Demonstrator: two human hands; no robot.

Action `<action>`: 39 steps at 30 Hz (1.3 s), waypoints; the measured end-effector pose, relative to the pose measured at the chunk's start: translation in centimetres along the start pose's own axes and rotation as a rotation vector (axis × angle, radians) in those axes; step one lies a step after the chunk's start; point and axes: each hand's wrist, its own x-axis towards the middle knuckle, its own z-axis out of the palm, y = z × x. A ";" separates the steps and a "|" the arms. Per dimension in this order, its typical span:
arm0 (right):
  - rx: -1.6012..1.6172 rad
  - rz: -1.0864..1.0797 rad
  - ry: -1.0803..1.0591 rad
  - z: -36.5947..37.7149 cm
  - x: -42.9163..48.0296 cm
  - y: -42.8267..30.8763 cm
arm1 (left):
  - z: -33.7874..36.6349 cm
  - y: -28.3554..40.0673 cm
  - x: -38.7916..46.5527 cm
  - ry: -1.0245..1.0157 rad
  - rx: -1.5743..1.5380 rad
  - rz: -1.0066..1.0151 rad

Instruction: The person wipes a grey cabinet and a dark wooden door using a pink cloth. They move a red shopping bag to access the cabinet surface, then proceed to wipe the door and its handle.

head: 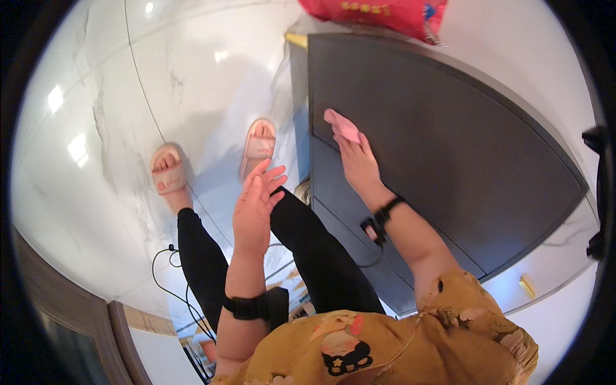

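Observation:
My right hand (360, 163) holds a folded pink cloth (342, 126) with its fingers stretched along it. The cloth lies against the flat, dark grey cabinet front (433, 144), close to its left edge. My palm hides part of the cloth. My left hand (255, 207) hangs in the air over the floor and my leg, its palm turned inward and its fingers apart, with nothing in it. A black band with a small device (374, 230) circles my right wrist, and another black band (255, 308) is on my left forearm.
A red plastic package (375, 17) with writing lies beyond the cabinet's far end. My slippered feet (168, 173) stand on the glossy marble-patterned floor (120, 86). Black cables (159, 269) run beside my legs. A brown wooden frame (67, 308) is at lower left.

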 end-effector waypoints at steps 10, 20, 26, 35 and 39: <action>0.034 0.608 0.230 -21.4 -27.6 18.9 | 0.6 5.7 -10.0 0.088 0.238 0.044; 0.660 0.513 0.748 -30.8 -31.7 25.1 | 10.3 22.3 -29.2 0.236 0.981 0.130; 0.628 0.749 1.013 -39.4 -37.2 32.7 | 19.1 31.4 -30.2 0.244 1.180 0.249; 0.609 0.975 0.711 -40.5 -35.8 42.2 | 41.1 34.4 -19.5 -0.086 1.367 0.298; 0.497 0.951 0.598 -40.5 -33.9 42.2 | 44.3 35.5 -15.4 -0.232 1.433 0.240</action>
